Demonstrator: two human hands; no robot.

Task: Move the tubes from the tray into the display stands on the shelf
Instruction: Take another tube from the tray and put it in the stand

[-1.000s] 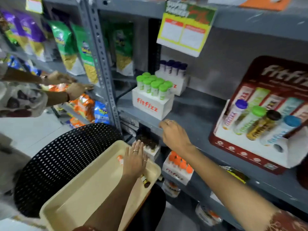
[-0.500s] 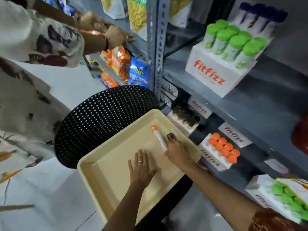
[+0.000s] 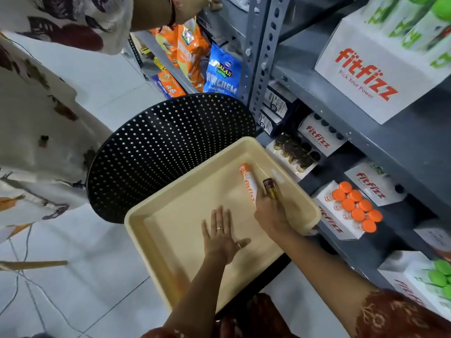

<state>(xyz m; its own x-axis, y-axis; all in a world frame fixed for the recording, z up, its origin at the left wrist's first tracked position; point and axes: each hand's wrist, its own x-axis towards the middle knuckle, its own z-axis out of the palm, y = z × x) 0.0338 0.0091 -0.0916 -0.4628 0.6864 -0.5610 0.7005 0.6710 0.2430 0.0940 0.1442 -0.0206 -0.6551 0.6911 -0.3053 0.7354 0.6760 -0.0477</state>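
Observation:
A cream tray (image 3: 170, 254) rests on a black perforated stool (image 3: 156, 152). In its far right corner lie a white tube with an orange cap (image 3: 247, 181) and a brown tube (image 3: 269, 187). My right hand (image 3: 271, 213) is curled over the near ends of both tubes, its fingers closed around the brown one. My left hand (image 3: 220, 236) lies flat and spread on the tray floor, holding nothing. On the lower shelf stand white fitfizz display stands: one with orange-capped tubes (image 3: 353, 207), one with dark-capped tubes (image 3: 296, 152).
Another person in a white patterned garment (image 3: 36, 106) stands at the left, reaching to the shelf. Snack bags (image 3: 222, 71) fill the neighbouring bay. A grey upright post (image 3: 258, 50) stands behind the stool. Stands with green-capped tubes sit on the upper shelf (image 3: 380, 62) and at bottom right (image 3: 429, 281).
My right hand came down from the shelf edge into the tray and closed over the tubes. My left hand slid back to the tray's middle. The view tilted downward.

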